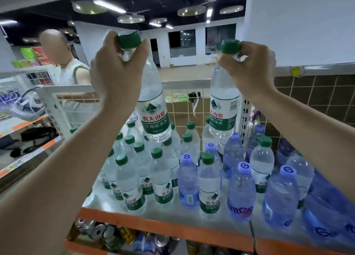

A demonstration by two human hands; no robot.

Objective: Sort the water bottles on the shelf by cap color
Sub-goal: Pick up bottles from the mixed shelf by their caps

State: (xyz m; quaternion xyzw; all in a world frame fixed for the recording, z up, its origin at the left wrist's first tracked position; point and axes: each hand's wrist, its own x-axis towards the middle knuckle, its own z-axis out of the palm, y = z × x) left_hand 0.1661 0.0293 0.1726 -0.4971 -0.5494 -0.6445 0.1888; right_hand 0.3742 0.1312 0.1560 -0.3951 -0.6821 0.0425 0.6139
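Note:
My left hand (117, 66) grips the neck of a green-capped bottle (153, 108), lifted above the shelf and tilted. My right hand (249, 66) pinches the neck of a second green-capped bottle (223, 108), held upright in the air. Below them on the shelf (163, 219), several green-capped bottles (159, 178) stand grouped at the left. Purple-capped bottles (241, 193) stand at the right, with two green-capped ones (208, 183) mixed among them.
A white wire grid (180, 105) backs the shelf and a perforated post (245, 116) stands at its right. Cans (99, 231) fill the lower shelf. A person (71, 76) stands behind the shelf at left. Tiled wall lies to the right.

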